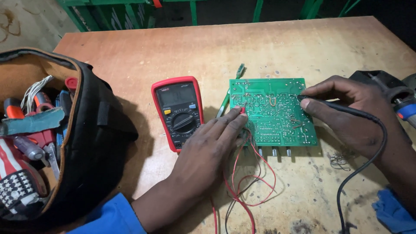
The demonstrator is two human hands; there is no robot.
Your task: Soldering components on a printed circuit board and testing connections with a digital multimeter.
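Note:
A green circuit board (277, 117) lies solder side up on the wooden table (182, 52). My left hand (208, 149) pinches a red test probe (242, 110) with its tip on the board's left part. My right hand (351, 112) holds a black test probe (329, 104) like a pen, tip touching the board's upper right area. Red and black leads (247, 182) trail from the board toward me. A red multimeter (178, 112) with a dial lies just left of the board, beside my left hand.
An open black tool bag (86, 143) full of screwdrivers and pliers fills the left side. A soldering tool with a blue grip (401, 102) lies at the right edge. A blue cloth (392, 212) sits bottom right. Green frames (130, 13) stand behind the table.

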